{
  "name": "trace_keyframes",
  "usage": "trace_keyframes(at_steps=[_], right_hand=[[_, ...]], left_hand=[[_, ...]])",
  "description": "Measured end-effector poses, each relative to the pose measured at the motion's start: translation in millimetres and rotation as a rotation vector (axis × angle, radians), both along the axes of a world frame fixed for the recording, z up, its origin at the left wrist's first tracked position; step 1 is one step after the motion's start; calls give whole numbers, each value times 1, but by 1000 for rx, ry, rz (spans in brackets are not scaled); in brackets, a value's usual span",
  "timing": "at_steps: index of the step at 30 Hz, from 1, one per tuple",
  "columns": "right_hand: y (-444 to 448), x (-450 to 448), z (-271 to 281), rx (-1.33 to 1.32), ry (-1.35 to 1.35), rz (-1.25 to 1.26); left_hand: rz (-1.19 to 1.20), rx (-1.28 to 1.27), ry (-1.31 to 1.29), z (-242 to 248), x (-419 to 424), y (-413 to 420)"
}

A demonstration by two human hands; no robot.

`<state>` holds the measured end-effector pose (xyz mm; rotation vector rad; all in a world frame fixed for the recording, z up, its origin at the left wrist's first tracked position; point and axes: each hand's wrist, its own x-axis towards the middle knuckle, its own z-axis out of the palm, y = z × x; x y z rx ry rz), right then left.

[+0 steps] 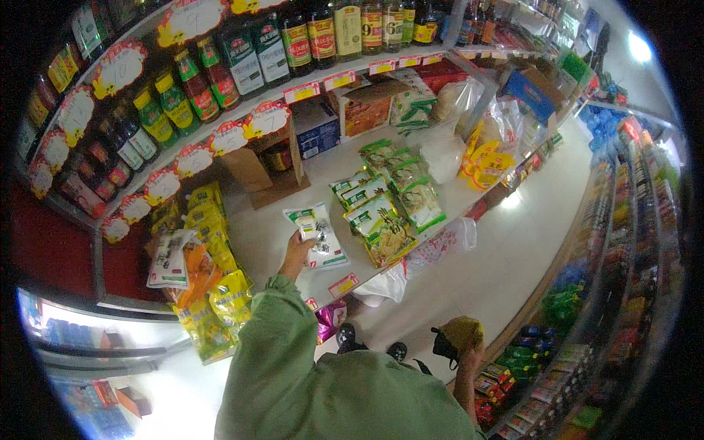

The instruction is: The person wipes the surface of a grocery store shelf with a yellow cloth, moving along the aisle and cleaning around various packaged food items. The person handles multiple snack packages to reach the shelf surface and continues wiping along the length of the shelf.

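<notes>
My left hand reaches over the lower shelf and grips the edge of a white plastic packet with green trim and dark print. The packet lies at or just above the shelf surface; I cannot tell which. To its right are stacked green-and-yellow packets and a row of clear-and-green packets. My right hand hangs low over the aisle, shut on a yellow-brown cloth item with a black part and a thin strap. Its exact kind is unclear.
Yellow packets, with an orange packet and a white packet on top, overhang the shelf's left end. Sauce bottles line the upper shelf. An opened cardboard box stands at the back. Drink bottles fill shelving across the aisle.
</notes>
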<state>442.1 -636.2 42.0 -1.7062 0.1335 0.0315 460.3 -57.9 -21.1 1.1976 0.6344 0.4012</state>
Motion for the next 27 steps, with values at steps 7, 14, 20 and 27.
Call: trace_keyframes(at_steps=[7, 14, 20, 27], right_hand=[[29, 37, 49, 290, 113, -157], [58, 61, 159, 688, -254, 88], [42, 76, 190, -724, -903, 285], [-97, 113, 98, -113, -148, -132]], left_hand=[[-139, 35, -48, 135, -28, -114], [-466, -110, -115, 189, 15, -307], [-486, 820, -390, 176, 24, -408], [-656, 315, -308, 201, 29, -444]])
